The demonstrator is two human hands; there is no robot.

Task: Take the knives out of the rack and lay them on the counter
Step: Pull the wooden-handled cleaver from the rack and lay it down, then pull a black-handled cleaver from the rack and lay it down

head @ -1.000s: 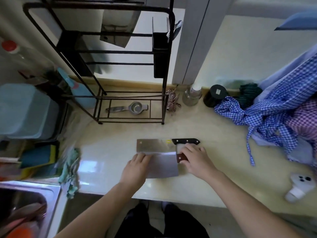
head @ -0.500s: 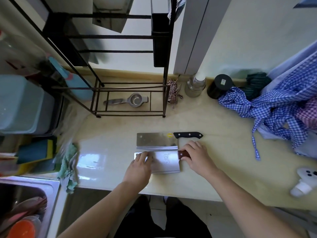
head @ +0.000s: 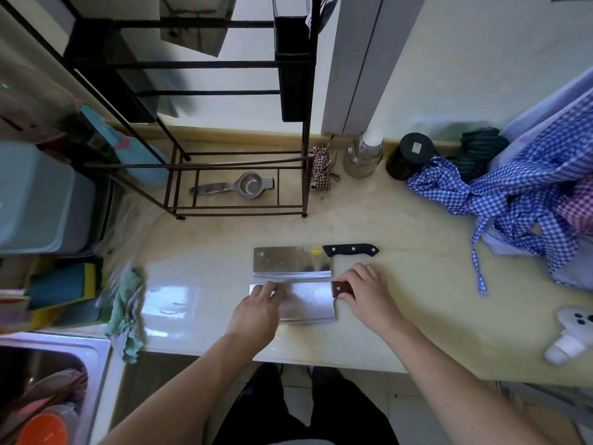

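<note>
knife in hand: wood-handled cleaver [head: 306, 301] lies flat on the counter [head: 401, 284], near the front edge; blade points to 9 o'clock, handle to 3 o'clock
first knife: black-handled cleaver [head: 290, 261] lies parallel just beside it at 12 o'clock; the two blades look nearly touching
right hand [head: 369, 292]: your fingers are curled around the brown handle; closed grip on it
left hand [head: 256, 311]: your fingertips press flat on the blade's far-left end; nothing pinched
rack [head: 244, 64]: at 12 o'clock, well apart; one broad blade seems to hang up top, blurred; can't confirm more
handling: likely heavy, blade-biased; stiff; polished steel probably slick, counter glossy too
where to hold: take it by the handle, full wrap; steady on the flat face only; keep fingers off the lower edge
risk: I'd expect it to skate if you push sideways
</note>
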